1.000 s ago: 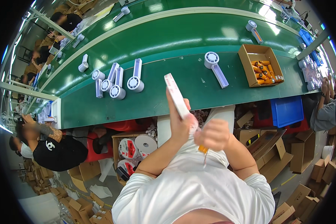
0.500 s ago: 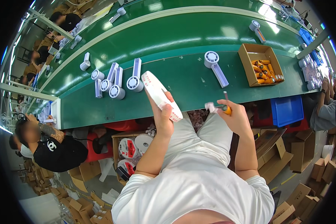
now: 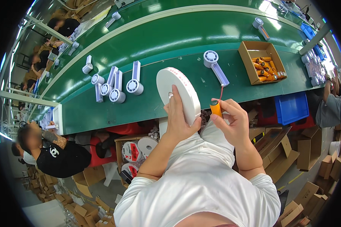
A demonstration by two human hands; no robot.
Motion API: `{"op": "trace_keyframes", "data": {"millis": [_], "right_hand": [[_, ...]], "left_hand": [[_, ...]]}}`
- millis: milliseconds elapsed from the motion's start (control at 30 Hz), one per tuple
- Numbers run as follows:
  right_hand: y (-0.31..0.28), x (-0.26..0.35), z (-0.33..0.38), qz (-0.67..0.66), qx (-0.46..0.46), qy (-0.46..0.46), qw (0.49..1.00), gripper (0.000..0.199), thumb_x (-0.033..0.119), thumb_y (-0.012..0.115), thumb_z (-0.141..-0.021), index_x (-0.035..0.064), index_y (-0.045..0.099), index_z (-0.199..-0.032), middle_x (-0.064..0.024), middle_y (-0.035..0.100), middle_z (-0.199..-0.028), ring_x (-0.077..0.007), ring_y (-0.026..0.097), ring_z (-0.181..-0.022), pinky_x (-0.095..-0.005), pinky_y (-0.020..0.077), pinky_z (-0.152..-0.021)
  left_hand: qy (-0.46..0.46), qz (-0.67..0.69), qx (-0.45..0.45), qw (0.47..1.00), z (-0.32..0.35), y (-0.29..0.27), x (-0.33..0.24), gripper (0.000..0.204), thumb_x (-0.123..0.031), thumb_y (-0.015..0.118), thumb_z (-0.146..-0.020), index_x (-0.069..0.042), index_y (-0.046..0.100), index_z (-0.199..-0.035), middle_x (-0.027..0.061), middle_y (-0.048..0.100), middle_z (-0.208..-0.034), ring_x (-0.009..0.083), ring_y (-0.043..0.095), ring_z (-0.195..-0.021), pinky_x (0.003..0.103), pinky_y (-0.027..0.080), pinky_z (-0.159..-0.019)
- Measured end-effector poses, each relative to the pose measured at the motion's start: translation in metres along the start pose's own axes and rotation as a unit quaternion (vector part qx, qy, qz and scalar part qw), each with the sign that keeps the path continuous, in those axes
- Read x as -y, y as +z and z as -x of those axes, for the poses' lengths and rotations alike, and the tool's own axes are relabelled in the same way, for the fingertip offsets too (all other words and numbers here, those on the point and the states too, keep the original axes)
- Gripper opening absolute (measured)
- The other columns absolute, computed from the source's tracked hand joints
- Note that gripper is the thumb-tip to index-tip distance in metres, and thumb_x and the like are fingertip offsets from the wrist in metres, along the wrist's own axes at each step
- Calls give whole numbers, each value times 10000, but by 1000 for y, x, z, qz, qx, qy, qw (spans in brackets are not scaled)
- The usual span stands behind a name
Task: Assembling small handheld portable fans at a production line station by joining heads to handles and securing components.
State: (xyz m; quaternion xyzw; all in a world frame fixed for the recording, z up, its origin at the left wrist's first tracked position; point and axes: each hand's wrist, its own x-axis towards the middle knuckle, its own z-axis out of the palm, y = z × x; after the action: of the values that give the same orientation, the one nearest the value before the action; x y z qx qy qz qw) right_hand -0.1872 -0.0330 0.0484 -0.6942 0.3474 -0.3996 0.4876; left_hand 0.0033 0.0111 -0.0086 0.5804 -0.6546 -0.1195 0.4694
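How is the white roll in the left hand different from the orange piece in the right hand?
The white roll is a large flat disc, while the orange piece is a small cylinder. The roll is plain white with a little red on its rim; the piece is orange with a thin red wire rising from its top. The left hand lays fingers across the roll's face; the right hand pinches the piece with fingertips. Both are held above the green table.

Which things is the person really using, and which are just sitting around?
In use:
- white tape roll in left hand
- small orange cylinder in right hand

Lying about:
- cardboard box of orange cylinders
- white fan-shaped parts
- blue bin
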Motion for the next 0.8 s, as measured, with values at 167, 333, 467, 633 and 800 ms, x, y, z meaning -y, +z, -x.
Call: {"op": "trace_keyframes", "data": {"millis": [167,333,467,633,800], "right_hand": [[4,15,-3,52,-10,-5,999,406,-13,748,-777,-48,643,-1168,-75,620,-920,-127,636,-801,-231,569,-698],[6,13,-7,82,4,-18,996,409,-15,777,-744,-14,667,-1138,-78,626,-899,-116,641,-799,-213,571,-696],[0,15,-4,-3,-3,25,1000,363,-31,776,-744,-65,658,-1086,-65,626,-911,-106,620,-810,-206,566,-682],[-11,0,-4,-126,-112,-14,986,384,41,787,-791,-90,615,-1108,-59,626,-965,-127,601,-903,-243,504,-808],[-2,-2,-22,-205,-219,-63,952,423,68,771,-819,-85,548,-1144,-66,611,-942,-120,581,-897,-245,493,-793]], "left_hand": [[57,-112,-30,992,3,3,-2,1133,-350,727,-611,94,150,-1478,186,464,-1053,326,457,-962,441,268,-837],[89,-166,0,982,4,-4,1,1085,-389,724,-613,87,239,-1459,163,479,-996,306,467,-919,432,262,-804],[15,-225,61,972,6,-13,-18,1073,-338,737,-628,113,219,-1452,126,540,-1102,266,504,-926,413,250,-786],[-29,-202,4,979,8,-12,-14,1051,-422,713,-623,31,290,-1471,140,511,-890,280,502,-859,401,220,-697],[6,-193,108,975,20,-1,-43,1067,-364,741,-607,55,266,-1466,240,542,-1134,374,501,-1020,442,270,-785]]}}
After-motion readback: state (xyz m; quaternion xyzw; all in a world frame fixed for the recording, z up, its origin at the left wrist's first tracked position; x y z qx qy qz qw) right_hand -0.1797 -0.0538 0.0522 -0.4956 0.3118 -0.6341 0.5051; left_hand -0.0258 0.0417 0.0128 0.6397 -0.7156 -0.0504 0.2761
